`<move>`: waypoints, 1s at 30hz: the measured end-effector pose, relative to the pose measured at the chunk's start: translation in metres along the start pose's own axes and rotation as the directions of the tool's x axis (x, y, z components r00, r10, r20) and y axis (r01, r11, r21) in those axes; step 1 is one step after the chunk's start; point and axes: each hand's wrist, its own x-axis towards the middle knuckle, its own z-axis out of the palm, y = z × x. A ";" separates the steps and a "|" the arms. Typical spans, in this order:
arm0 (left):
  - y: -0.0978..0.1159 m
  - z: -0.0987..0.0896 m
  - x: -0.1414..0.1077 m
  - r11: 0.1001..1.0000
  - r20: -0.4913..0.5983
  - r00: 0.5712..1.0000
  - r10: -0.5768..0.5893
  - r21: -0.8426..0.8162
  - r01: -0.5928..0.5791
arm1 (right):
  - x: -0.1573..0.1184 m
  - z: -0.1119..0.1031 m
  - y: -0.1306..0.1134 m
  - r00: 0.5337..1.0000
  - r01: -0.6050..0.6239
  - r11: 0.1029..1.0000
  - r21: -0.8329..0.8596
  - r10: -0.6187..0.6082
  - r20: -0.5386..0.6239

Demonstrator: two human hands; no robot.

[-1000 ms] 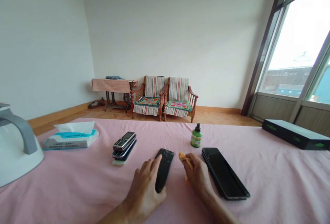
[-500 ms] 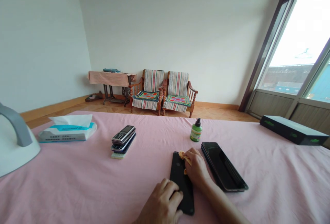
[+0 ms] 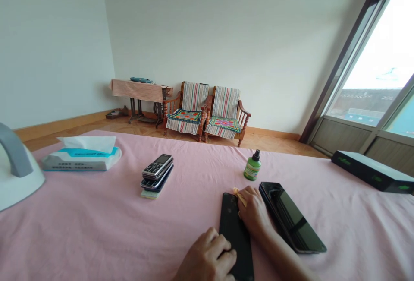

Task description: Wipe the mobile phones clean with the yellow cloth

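A black smartphone [image 3: 233,233] lies on the pink cloth in front of me, its long side pointing away. My left hand [image 3: 210,257] grips its near left part with bent fingers, and the thumb is mostly hidden. At the far right edge of the phone, my right hand [image 3: 254,207] bunches a small yellow cloth [image 3: 239,196] and presses it there. Most of that cloth is covered by the fingers. To the right of this hand rests a stack of dark, glossy phones or tablets [image 3: 293,216]. A green spray bottle [image 3: 252,167] with a black top stands just beyond.
Several keypad phones [image 3: 157,173] are stacked left of centre on the pink tablecloth [image 3: 106,220]. A tissue pack [image 3: 82,159] and a white iron-like appliance with a grey handle [image 3: 16,160] sit at the left. A black box [image 3: 371,172] lies far right. Two chairs [image 3: 207,112] stand beyond.
The view has tilted and shifted slightly, so things on the right sit lower. My right hand with the yellow cloth stays near the phone's far right edge. My left hand keeps its hold.
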 end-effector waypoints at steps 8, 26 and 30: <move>0.004 0.000 -0.003 0.997 0.118 0.991 -0.062 0.052 0.056 | -0.011 0.009 -0.024 0.994 0.092 0.952 0.290 -0.104 0.028; 0.012 -0.020 0.013 0.964 0.264 0.932 -0.247 -0.035 0.265 | -0.014 0.010 -0.039 0.986 0.112 0.908 0.404 -0.154 0.071; 0.009 -0.020 0.011 0.977 0.250 0.949 -0.192 -0.042 0.209 | 0.016 0.020 -0.025 0.988 0.134 0.931 0.340 -0.152 0.025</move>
